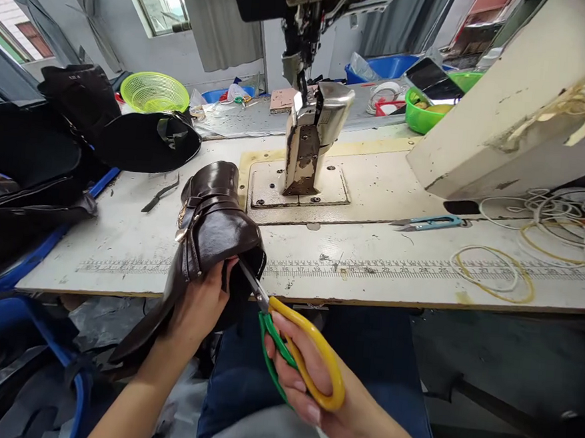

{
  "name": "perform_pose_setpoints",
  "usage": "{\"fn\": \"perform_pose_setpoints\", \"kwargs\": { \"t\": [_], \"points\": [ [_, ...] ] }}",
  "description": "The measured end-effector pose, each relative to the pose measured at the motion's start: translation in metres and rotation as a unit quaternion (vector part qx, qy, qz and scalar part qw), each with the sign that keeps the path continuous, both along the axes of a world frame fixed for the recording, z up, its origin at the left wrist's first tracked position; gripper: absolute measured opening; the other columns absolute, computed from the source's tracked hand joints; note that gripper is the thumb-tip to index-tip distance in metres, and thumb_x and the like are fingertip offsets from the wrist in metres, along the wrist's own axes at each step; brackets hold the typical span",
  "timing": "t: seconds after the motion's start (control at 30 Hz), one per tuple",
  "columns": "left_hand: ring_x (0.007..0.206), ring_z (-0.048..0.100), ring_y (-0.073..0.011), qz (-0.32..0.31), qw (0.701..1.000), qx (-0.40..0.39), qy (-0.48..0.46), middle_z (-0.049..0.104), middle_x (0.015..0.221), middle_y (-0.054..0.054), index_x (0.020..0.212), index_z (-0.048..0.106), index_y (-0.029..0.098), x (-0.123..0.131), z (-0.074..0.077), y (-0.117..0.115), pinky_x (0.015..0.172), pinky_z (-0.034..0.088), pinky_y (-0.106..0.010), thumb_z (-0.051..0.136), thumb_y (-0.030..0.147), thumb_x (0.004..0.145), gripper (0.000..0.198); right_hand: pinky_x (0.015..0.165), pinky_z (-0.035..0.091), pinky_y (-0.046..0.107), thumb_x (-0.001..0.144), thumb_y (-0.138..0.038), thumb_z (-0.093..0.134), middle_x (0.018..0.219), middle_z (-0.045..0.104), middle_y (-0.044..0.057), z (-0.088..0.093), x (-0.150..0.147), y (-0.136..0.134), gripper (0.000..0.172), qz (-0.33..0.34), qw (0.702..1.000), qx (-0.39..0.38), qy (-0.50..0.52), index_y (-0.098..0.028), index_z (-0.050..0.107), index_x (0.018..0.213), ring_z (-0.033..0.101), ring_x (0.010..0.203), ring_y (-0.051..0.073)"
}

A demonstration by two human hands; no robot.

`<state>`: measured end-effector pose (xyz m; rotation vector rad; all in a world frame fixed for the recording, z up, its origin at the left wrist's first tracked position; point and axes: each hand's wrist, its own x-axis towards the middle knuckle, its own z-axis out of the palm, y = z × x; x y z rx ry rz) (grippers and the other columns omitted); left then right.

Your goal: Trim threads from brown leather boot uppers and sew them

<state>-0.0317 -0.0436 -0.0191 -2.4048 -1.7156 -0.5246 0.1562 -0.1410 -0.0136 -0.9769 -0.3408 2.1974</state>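
Observation:
My left hand grips a dark brown leather boot upper with straps and a buckle, holding it at the table's front edge. My right hand is closed round scissors with one yellow and one green handle. The blades point up and left, their tips at the boot's lower edge, right beside my left fingers. The post sewing machine stands behind the boot on the worn white table.
Black boot uppers are piled at the left over a blue crate. Blue thread snips and loops of cord lie at the right. Green baskets, a blue tub and a phone sit at the back.

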Motion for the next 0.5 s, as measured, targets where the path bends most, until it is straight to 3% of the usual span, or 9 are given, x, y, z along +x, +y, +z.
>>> {"fn": "perform_pose_setpoints", "kwargs": {
  "t": [0.13,0.3,0.5],
  "points": [
    [0.077,0.073,-0.0273,0.022,0.999,0.031,-0.004,0.075,0.085,-0.013,0.111,0.064,0.015,-0.001,-0.003,0.0,0.072,0.054,-0.035,0.035,0.036,0.104,0.036,0.027,0.019,0.013,0.097,-0.053,0.054,0.043,0.037,-0.011,0.003,-0.003,0.002,0.042,-0.007,0.999,0.004,-0.031,-0.018,0.057,0.076,0.026,0.026,0.002],
    [0.088,0.073,-0.0294,0.005,0.999,0.039,-0.02,0.076,0.095,-0.015,0.113,0.064,0.014,0.002,-0.002,-0.002,0.077,0.054,-0.037,0.034,0.037,0.105,0.039,0.027,0.017,0.015,0.094,-0.057,0.056,0.041,0.036,-0.01,0.006,-0.007,0.014,0.044,-0.008,1.0,-0.011,-0.018,-0.019,0.057,0.073,0.027,0.027,0.004],
    [0.092,0.073,-0.0273,-0.015,0.998,0.037,-0.046,0.076,0.1,-0.012,0.11,0.062,0.017,0.001,-0.004,-0.005,0.084,0.054,-0.036,0.035,0.036,0.104,0.033,0.029,0.019,0.016,0.096,-0.06,0.051,0.042,0.035,-0.011,0.024,-0.02,0.03,0.047,-0.025,0.999,-0.024,0.003,-0.02,0.053,0.072,0.027,0.029,0.004]
  ]
}}
